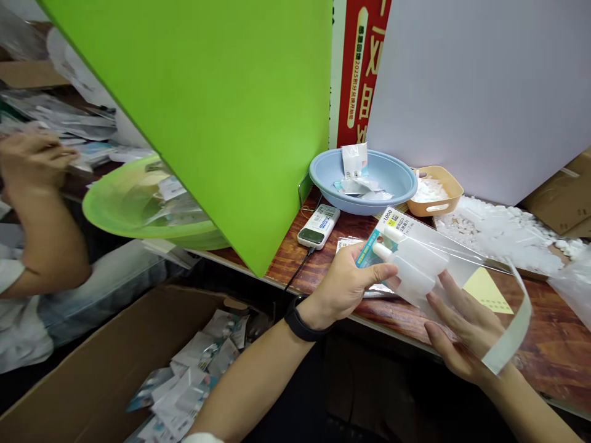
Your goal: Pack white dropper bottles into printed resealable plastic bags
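Observation:
My left hand (344, 283), with a black band on its wrist, pinches the printed card end of a clear plastic packet (415, 264) that holds white plastic pieces. My right hand (462, 329) lies under the packet's other end, fingers stretched along the clear film. A loose white strip (512, 332) curls off the packet's right side. Both hands hold the packet just above the wooden table's (545, 344) front edge.
A blue basin (388, 178) with packets and a tan tray (450, 191) of white bits stand behind. A white device (318, 224) with a cable lies left. A green board (221, 111) divides off another person's arm (41, 227) and green basin (138, 215). A cardboard box (115, 369) of packets sits below.

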`<act>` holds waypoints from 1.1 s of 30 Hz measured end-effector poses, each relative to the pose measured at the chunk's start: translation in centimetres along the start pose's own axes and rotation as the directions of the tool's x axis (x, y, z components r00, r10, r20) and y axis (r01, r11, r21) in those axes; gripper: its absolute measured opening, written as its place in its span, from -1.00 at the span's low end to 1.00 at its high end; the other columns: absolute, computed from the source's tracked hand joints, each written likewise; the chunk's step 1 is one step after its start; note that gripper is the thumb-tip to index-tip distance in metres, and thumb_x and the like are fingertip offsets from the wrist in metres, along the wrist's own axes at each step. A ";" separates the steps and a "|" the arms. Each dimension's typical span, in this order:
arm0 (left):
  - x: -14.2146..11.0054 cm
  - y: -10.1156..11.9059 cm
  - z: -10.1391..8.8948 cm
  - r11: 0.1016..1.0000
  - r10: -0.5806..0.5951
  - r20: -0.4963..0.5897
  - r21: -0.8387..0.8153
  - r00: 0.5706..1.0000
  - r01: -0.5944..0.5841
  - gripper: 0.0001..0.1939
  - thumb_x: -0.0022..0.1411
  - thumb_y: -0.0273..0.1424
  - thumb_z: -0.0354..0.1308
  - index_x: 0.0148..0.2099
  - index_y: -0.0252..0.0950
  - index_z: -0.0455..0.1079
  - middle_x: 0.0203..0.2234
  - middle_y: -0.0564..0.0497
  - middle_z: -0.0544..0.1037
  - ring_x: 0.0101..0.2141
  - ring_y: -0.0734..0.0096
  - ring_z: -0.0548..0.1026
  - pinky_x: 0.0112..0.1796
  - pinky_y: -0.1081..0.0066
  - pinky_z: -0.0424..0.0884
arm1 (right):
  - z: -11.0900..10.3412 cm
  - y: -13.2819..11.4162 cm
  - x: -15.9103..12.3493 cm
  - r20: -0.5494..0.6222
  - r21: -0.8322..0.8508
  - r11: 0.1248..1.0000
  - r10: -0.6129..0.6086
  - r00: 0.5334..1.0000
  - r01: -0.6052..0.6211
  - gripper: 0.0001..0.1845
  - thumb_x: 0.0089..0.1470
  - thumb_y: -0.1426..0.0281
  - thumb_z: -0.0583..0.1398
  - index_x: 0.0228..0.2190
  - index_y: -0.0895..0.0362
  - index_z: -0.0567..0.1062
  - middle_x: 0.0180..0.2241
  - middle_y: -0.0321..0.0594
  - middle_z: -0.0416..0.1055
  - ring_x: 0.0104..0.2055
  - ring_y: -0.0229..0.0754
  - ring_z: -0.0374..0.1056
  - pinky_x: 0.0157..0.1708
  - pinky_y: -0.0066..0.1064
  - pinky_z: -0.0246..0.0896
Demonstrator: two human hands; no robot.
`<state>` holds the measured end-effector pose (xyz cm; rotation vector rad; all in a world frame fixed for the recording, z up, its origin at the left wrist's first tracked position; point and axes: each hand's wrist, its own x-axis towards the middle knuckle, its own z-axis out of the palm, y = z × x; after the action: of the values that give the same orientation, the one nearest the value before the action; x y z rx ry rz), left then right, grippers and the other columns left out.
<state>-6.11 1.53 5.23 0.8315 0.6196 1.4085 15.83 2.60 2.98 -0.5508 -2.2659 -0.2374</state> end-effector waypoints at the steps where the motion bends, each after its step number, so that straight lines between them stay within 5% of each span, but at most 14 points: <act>1: 0.0 0.0 0.0 1.000 0.002 0.011 0.016 1.000 -0.002 -0.69 -0.07 -0.34 0.45 -0.31 -0.39 0.48 -0.45 0.01 0.55 -0.40 0.44 0.47 -0.28 0.43 0.40 | -0.1 0.1 0.1 0.004 0.009 1.000 -0.001 1.000 0.001 -0.21 0.09 0.51 0.21 0.29 -0.11 0.10 0.32 -0.15 0.03 -0.15 0.06 0.54 -0.35 -0.17 0.55; 10: -0.6 1.2 0.5 0.988 -0.137 0.087 -0.059 0.987 0.142 -0.67 0.05 -0.39 0.34 -0.11 -0.29 0.43 -0.33 0.00 0.53 -0.33 0.40 0.49 -0.26 0.42 0.45 | -0.7 0.9 0.6 0.001 -0.008 0.999 -0.034 0.999 0.034 -0.24 0.09 0.47 0.21 0.28 -0.06 0.13 0.34 -0.25 -0.03 -0.02 -0.06 0.46 -0.22 -0.27 0.48; 14: -0.3 2.0 0.0 0.986 -0.150 0.138 -0.051 0.979 0.159 -0.47 0.00 -0.53 0.33 0.06 -0.23 0.37 -0.18 -0.03 0.54 -0.23 0.37 0.52 -0.22 0.45 0.44 | -1.0 1.5 0.6 0.049 0.023 0.999 -0.039 0.998 0.038 -0.24 0.09 0.47 0.19 0.28 0.00 0.12 0.34 -0.13 -0.02 0.02 -0.01 0.43 -0.17 -0.21 0.45; 21: 0.5 1.4 -0.2 0.985 -0.175 0.033 0.015 0.984 0.174 -0.51 0.00 -0.52 0.35 -0.02 -0.27 0.30 -0.23 -0.01 0.52 -0.27 0.40 0.51 -0.27 0.47 0.44 | -0.7 2.5 0.8 0.163 0.044 0.994 -0.104 0.981 0.098 -0.44 0.03 0.48 0.21 0.09 0.02 0.34 0.11 0.00 0.39 -0.31 -0.06 0.53 -0.38 -0.21 0.45; 24: 0.7 0.7 -0.2 0.986 -0.164 0.024 0.044 0.986 0.163 -0.46 -0.03 -0.46 0.40 -0.02 -0.24 0.28 -0.31 0.06 0.50 -0.34 0.43 0.51 -0.31 0.45 0.45 | -0.4 3.3 0.8 0.185 0.054 0.989 -0.147 0.972 0.139 -0.56 0.03 0.47 0.17 -0.01 0.06 0.39 0.10 0.05 0.40 -0.34 -0.07 0.51 -0.44 -0.23 0.43; 33: 1.0 -0.7 0.3 0.990 -0.140 -0.010 -0.021 0.990 0.139 -0.52 0.00 -0.56 0.33 -0.03 -0.24 0.29 -0.26 0.02 0.51 -0.27 0.40 0.51 -0.29 0.47 0.47 | -0.4 5.8 -0.9 0.210 0.118 0.989 -0.116 0.971 0.093 -0.36 -0.01 0.44 0.22 0.15 0.00 0.34 0.18 -0.03 0.31 -0.44 -0.11 0.46 -0.57 -0.29 0.32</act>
<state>-5.35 2.45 5.00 0.7505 0.6589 1.2910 19.24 7.36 2.58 -0.4176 -2.5063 -0.1109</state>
